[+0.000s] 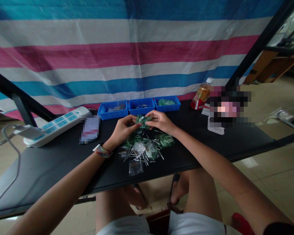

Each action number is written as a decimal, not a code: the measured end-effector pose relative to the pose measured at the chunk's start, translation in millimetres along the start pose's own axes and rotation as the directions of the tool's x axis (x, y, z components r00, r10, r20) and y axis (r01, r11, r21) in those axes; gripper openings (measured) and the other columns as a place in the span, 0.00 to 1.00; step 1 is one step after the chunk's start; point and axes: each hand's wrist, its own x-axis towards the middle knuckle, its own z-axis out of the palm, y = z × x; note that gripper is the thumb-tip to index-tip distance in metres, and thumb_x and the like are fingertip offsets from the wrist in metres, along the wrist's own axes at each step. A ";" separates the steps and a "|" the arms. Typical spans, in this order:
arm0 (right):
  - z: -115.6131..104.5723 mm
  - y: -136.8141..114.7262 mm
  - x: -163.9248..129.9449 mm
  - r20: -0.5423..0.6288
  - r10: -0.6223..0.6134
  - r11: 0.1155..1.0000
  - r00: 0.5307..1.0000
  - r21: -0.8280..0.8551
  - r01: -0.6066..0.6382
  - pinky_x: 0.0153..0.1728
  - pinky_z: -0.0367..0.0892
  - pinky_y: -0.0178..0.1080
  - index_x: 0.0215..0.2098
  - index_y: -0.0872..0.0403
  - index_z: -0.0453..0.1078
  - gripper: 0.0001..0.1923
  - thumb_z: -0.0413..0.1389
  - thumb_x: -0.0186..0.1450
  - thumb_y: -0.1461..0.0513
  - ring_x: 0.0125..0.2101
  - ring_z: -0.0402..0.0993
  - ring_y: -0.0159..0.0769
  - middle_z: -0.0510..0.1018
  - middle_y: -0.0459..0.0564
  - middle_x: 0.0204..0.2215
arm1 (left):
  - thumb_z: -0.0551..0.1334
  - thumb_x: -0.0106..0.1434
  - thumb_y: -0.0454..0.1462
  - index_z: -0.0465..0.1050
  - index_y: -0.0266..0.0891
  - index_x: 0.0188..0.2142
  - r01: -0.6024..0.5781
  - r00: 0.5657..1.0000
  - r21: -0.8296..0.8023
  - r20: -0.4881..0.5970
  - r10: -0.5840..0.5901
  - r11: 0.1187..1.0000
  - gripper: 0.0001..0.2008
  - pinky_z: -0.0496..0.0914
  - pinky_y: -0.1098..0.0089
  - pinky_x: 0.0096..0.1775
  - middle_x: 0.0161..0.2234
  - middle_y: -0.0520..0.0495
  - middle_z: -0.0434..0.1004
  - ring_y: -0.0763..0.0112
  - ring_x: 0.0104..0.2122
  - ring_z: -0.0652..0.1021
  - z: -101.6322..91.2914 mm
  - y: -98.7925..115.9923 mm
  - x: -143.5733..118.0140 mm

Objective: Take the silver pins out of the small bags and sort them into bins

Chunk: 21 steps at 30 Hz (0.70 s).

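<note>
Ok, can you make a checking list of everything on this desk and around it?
Surface: black table, dark and flat.
Job's things: small green bag held between both hands; pile of bags and metal pins below it.
Clutter: three blue trays, bottle, power strip.
Grippers: left hand and right hand both pinch the green bag.
Cables: grey cable from the power strip.
Surroundings: striped tarp behind; tiled floor.
</note>
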 end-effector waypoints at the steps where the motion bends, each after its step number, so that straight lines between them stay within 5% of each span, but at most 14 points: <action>1: 0.3 0.6 0.0 0.008 0.005 1.000 1.000 0.001 -0.005 0.27 0.77 0.37 0.41 0.52 0.72 0.18 0.71 0.58 0.56 0.27 0.78 0.35 0.79 0.43 0.29 | 0.78 0.56 0.50 0.76 0.39 0.35 -0.001 1.000 0.002 -0.015 0.001 1.000 0.21 0.65 0.70 0.31 0.27 0.52 0.76 0.71 0.27 0.73 -0.6 0.4 0.2; 6: 2.7 -0.5 -1.3 -0.073 -0.089 0.996 0.993 -0.027 0.087 0.24 0.74 0.36 0.40 0.51 0.71 0.16 0.69 0.61 0.54 0.22 0.74 0.31 0.73 0.40 0.27 | 0.66 0.69 0.57 0.70 0.41 0.21 0.014 1.000 0.081 0.010 -0.015 0.997 0.28 0.62 0.69 0.27 0.18 0.50 0.70 0.72 0.20 0.68 -3.6 3.4 -0.1; 9: 5.2 -4.1 -4.9 -0.102 -0.214 0.969 0.972 -0.146 0.198 0.34 0.78 0.38 0.38 0.51 0.75 0.10 0.67 0.63 0.55 0.30 0.77 0.34 0.76 0.45 0.32 | 0.56 0.73 0.60 0.75 0.40 0.21 0.058 0.997 0.057 0.043 -0.061 0.997 0.33 0.70 0.66 0.31 0.17 0.45 0.73 0.66 0.21 0.74 -4.0 5.2 0.0; 13: 5.3 -8.4 -8.5 -0.092 -0.336 0.909 0.937 -0.291 0.298 0.49 0.79 0.45 0.36 0.51 0.81 0.03 0.66 0.63 0.60 0.47 0.79 0.42 0.80 0.53 0.46 | 0.65 0.68 0.55 0.80 0.39 0.27 0.043 0.999 0.018 0.003 -0.043 0.999 0.24 0.75 0.63 0.39 0.26 0.42 0.83 0.60 0.30 0.81 -4.1 6.0 1.7; 17: 4.4 -7.4 -6.8 -0.152 -0.249 0.964 0.957 -0.134 0.230 0.53 0.81 0.48 0.42 0.49 0.82 0.08 0.65 0.64 0.61 0.52 0.80 0.43 0.78 0.54 0.58 | 0.72 0.61 0.48 0.81 0.39 0.31 0.023 0.997 -0.003 -0.069 -0.023 1.000 0.14 0.73 0.66 0.35 0.28 0.46 0.82 0.64 0.29 0.80 -5.4 3.2 3.5; 21: 7.4 -1.1 -3.7 -0.113 -0.015 0.988 0.993 0.151 0.032 0.41 0.85 0.47 0.54 0.49 0.76 0.24 0.70 0.60 0.57 0.40 0.84 0.40 0.83 0.52 0.48 | 0.74 0.59 0.50 0.81 0.39 0.33 0.039 0.998 -0.025 -0.056 -0.040 0.999 0.17 0.74 0.66 0.36 0.29 0.45 0.83 0.62 0.31 0.82 -3.9 1.1 2.7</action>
